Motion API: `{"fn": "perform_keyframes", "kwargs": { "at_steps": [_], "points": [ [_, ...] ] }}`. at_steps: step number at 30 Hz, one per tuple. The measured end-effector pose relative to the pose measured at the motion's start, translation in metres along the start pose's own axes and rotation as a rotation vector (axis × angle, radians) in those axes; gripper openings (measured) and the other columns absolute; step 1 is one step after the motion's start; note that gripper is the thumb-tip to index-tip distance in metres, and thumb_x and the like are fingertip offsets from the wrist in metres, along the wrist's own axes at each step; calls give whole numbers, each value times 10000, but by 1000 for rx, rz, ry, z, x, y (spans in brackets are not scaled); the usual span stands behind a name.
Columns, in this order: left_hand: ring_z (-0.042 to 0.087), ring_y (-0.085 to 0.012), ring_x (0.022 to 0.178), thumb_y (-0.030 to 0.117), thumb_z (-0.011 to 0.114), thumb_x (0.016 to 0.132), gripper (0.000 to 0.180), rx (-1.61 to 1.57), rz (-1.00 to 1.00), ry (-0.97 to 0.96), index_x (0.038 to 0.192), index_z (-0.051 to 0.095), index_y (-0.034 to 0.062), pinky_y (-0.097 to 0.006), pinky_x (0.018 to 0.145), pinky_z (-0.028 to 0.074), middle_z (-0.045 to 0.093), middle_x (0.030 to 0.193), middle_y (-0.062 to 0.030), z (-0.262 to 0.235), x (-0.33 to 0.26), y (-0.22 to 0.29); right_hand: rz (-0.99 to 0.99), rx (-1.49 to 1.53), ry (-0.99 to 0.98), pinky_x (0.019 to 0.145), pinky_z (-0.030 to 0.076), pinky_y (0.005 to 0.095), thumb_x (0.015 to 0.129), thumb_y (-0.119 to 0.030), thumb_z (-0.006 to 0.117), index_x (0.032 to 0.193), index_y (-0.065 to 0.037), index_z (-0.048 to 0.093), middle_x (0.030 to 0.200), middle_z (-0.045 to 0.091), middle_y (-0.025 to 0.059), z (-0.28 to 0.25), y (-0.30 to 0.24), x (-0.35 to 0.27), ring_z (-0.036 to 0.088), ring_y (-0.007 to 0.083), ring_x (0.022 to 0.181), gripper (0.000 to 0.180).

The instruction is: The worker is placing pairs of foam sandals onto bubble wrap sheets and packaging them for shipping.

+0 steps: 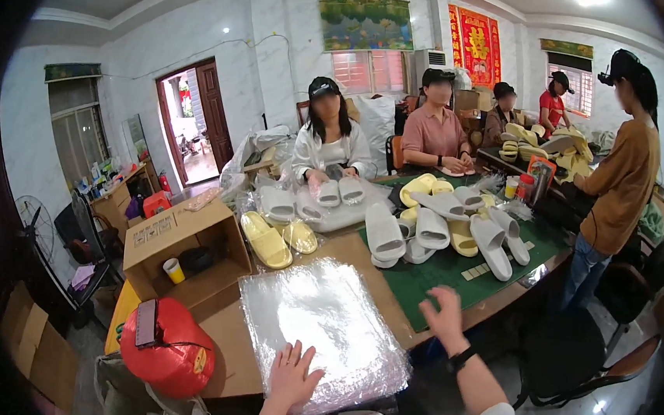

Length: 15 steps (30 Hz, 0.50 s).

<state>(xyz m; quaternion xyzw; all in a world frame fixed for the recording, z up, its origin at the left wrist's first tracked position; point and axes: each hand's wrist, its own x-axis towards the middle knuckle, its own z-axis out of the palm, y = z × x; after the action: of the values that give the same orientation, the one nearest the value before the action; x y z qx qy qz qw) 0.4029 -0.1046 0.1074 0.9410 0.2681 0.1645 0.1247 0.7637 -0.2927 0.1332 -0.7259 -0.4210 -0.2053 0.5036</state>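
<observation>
A stack of clear plastic bags [332, 309] lies in front of me on a sheet of cardboard, shiny under the light. My left hand [293, 376] rests flat on the stack's near left part, fingers spread. Off the stack's right side, my right hand [442, 314] is raised near the edge of the green mat [411, 292], its fingers apart and slightly curled, holding nothing. Beyond it, grey slide sandals [383, 233] and yellow slide sandals [464, 237] lie heaped on the mat. A bagged pair of yellow slides [267, 241] sits just past the bags.
An open cardboard box [180, 250] holding a yellow-and-white cup [174, 271] stands at the left, behind a red bulging bag [169, 351]. Across the table, a seated person [329, 145] handles grey slides. Others work farther back. A black chair [570, 359] is at my right.
</observation>
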Motion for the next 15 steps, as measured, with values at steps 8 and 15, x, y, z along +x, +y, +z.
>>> {"fn": "perform_keyframes", "kwargs": {
  "at_steps": [8, 15],
  "points": [
    [295, -424, 1455, 585, 526, 933, 665, -18, 17, 72, 1463, 500, 185, -523, 1205, 150, 371, 1558, -219, 1, 0, -2, 598, -642, 90, 1159, 290, 528, 800, -342, 795, 1459, -31, 399, 1563, 259, 281, -84, 152, 55, 253, 454, 1444, 829],
    [290, -429, 1452, 608, 505, 943, 686, -40, 22, 16, 1485, 476, 189, -542, 1198, 150, 349, 1567, -227, 3, -3, -5, 690, -583, -104, 1092, 374, 523, 757, -330, 833, 1387, -85, 508, 1463, 385, 315, -98, 208, 41, 411, 469, 1329, 750]
  ]
}}
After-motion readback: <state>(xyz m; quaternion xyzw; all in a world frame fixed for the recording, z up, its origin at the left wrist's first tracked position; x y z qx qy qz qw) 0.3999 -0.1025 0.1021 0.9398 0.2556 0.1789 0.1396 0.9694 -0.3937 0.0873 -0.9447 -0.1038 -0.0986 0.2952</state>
